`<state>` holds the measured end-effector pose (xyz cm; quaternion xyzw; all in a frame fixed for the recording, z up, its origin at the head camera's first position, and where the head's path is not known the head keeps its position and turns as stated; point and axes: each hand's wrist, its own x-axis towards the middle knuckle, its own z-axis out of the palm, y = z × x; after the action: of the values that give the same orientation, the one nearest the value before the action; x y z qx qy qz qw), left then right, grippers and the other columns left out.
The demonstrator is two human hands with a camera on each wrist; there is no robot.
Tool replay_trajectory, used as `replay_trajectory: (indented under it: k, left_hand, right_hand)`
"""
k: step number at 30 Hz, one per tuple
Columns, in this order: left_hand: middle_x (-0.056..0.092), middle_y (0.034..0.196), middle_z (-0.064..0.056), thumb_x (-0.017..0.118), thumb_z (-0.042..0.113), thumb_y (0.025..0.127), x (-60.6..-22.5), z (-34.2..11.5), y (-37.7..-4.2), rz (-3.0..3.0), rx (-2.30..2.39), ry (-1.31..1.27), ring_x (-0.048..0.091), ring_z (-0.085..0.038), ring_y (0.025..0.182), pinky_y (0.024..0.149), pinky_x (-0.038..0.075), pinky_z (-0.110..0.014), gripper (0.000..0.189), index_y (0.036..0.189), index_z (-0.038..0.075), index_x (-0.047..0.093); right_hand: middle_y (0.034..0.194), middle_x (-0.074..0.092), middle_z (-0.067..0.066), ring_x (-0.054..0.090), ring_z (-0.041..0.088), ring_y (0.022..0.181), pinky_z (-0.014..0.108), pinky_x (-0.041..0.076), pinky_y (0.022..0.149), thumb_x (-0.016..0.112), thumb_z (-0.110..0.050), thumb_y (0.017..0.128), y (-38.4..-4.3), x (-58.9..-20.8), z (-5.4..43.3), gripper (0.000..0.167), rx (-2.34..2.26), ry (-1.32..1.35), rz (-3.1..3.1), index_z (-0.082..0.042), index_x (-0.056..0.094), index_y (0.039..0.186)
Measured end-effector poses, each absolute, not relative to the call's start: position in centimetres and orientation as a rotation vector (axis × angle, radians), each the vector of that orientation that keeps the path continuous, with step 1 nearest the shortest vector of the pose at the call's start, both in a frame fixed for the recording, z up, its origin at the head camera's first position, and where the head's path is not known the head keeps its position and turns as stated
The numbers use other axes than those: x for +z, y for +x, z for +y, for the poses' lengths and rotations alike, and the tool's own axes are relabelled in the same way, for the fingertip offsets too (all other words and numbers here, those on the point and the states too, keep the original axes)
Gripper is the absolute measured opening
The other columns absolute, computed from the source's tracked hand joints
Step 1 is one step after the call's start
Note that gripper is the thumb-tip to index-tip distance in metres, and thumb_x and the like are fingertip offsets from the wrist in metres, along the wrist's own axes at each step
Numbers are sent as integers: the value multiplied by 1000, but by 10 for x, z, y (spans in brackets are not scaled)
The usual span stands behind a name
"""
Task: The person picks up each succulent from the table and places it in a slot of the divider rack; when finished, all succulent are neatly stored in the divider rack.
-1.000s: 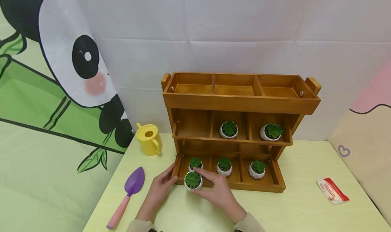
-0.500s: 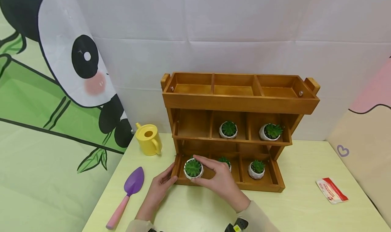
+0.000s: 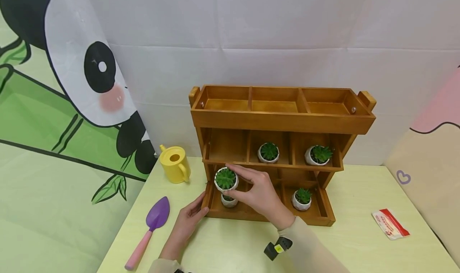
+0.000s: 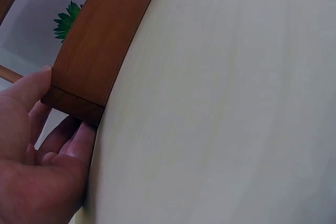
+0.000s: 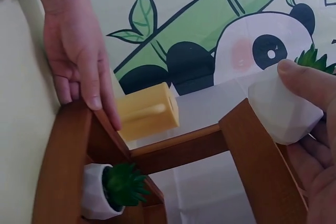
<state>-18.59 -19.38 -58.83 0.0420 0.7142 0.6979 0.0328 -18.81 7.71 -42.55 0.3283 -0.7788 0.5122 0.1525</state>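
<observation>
In the head view, my right hand (image 3: 260, 193) pinches a white pot with a green succulent (image 3: 225, 179) between thumb and fingers. It is raised in front of the middle tier's left end, above another potted succulent (image 3: 229, 201) in the bottom tier. The right wrist view shows the held pot (image 5: 286, 108) close to a wooden edge. My left hand (image 3: 188, 217) holds the front left corner of the wooden shelf (image 3: 284, 123) at its bottom tier; in the left wrist view, its fingers (image 4: 37, 85) bend around that corner.
Potted succulents stand in the middle tier's centre (image 3: 268, 152) and right (image 3: 319, 155), and at the bottom right (image 3: 302, 199). My right hand hides the bottom centre. A yellow watering can (image 3: 175, 165) and a purple trowel (image 3: 158, 213) lie left; a red-white packet (image 3: 391, 224) lies right.
My right hand has lifted the potted succulent from in front of the bottom tier up to the middle tier's front edge. My left hand has stayed at the corner.
</observation>
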Motion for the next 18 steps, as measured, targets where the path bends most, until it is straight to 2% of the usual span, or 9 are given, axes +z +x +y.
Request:
replay_trajectory:
  k: [3,10,18]
  left_hand:
    - [47,158,-10,72,13,101,-588,-194,-186,2200,2144,127,46,-29,144,107,47,-23,57,154,16,54]
    - [48,158,-10,71,12,101,-587,-195,-185,2193,2150,125,46,-29,143,106,47,-22,56,154,15,54]
    - [47,159,-10,70,9,101,-587,-194,-185,2184,2154,127,45,-29,144,107,47,-22,56,154,16,54]
  right_hand:
    - [142,64,-4,62,15,128,36,53,105,93,-14,81,-195,-418,76,70,1466,940,-2229,-12,65,145]
    - [142,64,-5,62,15,128,34,52,105,93,-17,82,-211,-406,74,69,1468,872,-2248,-16,65,145]
    - [141,65,1,64,18,126,32,53,103,92,-20,84,-226,-405,66,65,1448,755,-2223,-12,66,143]
